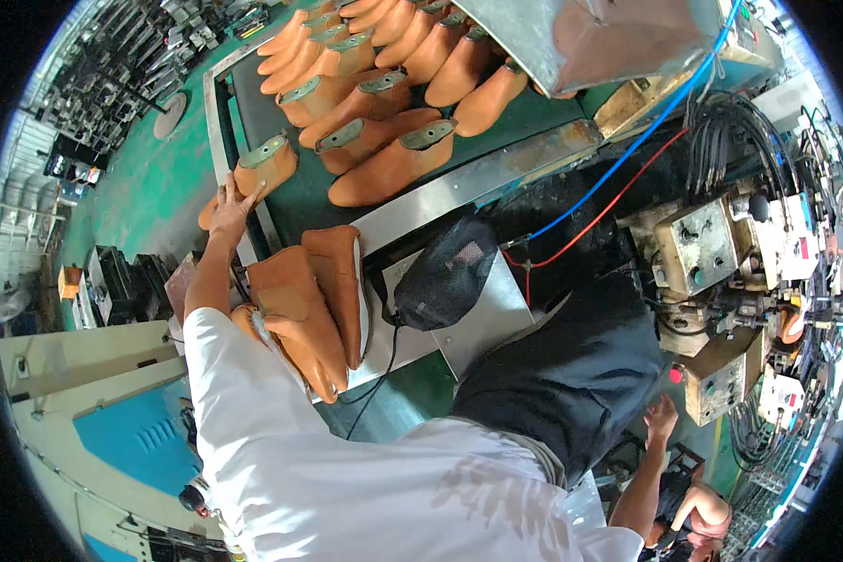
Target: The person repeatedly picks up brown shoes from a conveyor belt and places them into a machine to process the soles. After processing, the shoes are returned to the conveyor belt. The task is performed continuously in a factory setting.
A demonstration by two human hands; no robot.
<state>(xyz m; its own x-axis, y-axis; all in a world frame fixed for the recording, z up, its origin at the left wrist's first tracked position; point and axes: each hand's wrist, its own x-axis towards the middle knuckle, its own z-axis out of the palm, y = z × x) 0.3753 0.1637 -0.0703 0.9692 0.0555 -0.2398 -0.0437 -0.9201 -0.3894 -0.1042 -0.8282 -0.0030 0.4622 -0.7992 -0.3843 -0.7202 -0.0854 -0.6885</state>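
My left hand (229, 214) reaches to the left edge of the conveyor and grips a tan shoe upper (270, 171) stretched over a green-topped last. Its thumb and fingers lie across the middle of the shoe, and the toe points out past the rail. Low on the right, my right hand (661, 418) hangs beside a machine control box (715, 386), its fingers loosely apart and holding nothing. Between my arm and the conveyor, several tan boot uppers (295, 295) lean together on a metal ledge.
Several rows of lasted tan shoes (393, 164) fill the dark conveyor belt (302, 208). A metal hood (618, 42) overhangs its right side. A black mesh-covered object (447, 273) sits on the ledge. Blue and red hoses (618, 156) cross to the right. Another person (702, 515) is at lower right.
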